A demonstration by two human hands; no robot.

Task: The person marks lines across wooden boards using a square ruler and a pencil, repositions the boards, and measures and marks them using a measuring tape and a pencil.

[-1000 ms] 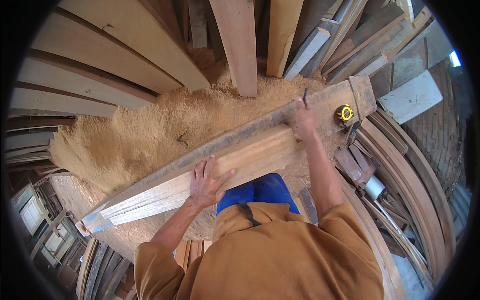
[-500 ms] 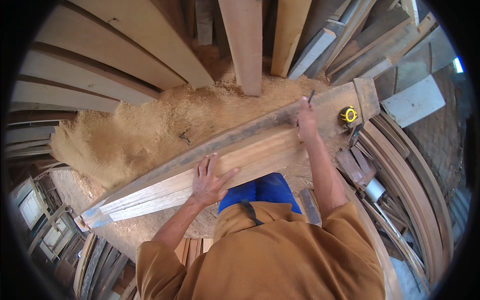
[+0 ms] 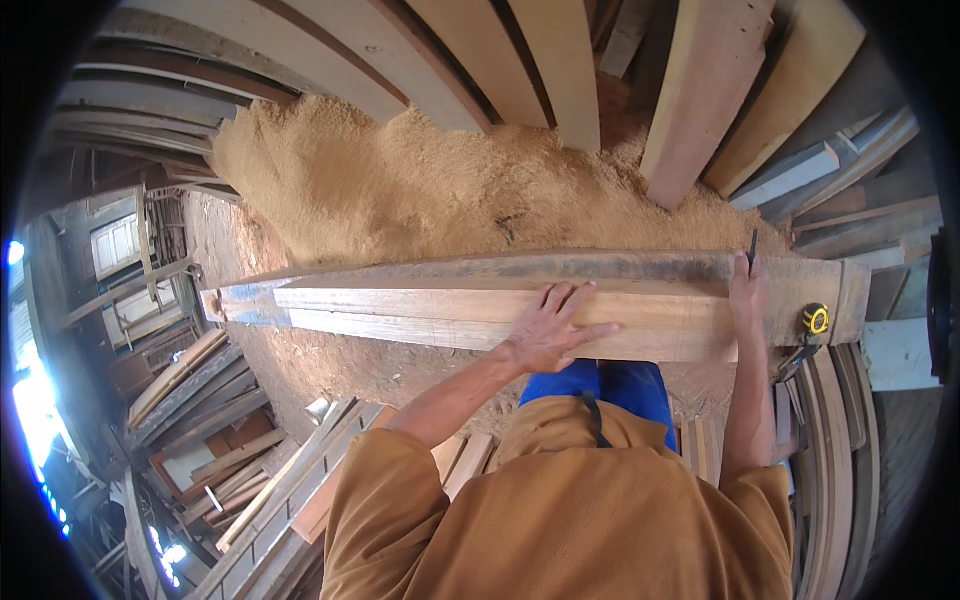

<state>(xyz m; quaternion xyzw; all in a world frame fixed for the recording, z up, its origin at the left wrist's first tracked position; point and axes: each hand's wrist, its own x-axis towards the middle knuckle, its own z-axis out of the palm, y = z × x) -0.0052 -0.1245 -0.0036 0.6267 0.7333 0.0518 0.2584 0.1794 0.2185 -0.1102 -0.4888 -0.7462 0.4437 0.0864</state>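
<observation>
A long, pale squared timber (image 3: 660, 325) lies lengthwise on a wider, worn wooden beam (image 3: 800, 290) in front of me. My left hand (image 3: 558, 322) rests flat near the timber's middle, its fingers spread across the top. At the timber's right end, my right hand (image 3: 744, 300) is closed around a thin dark stick, which looks like a pencil (image 3: 753, 245), its upper part pointing away from me. A yellow and black tape measure (image 3: 815, 319) sits on the worn beam just right of that hand.
Beyond the beam spreads a heap of sawdust (image 3: 350, 190), with several thick boards (image 3: 560, 70) leaning over it. Stacked timber lies at the lower left (image 3: 270, 530), and long boards (image 3: 835, 470) stand at the right. A pale panel (image 3: 900, 355) is past the beam's right end.
My view has swung left, so the beam now runs nearly level across it and more of the left side shows. Both hands keep about the same places along the timber.
</observation>
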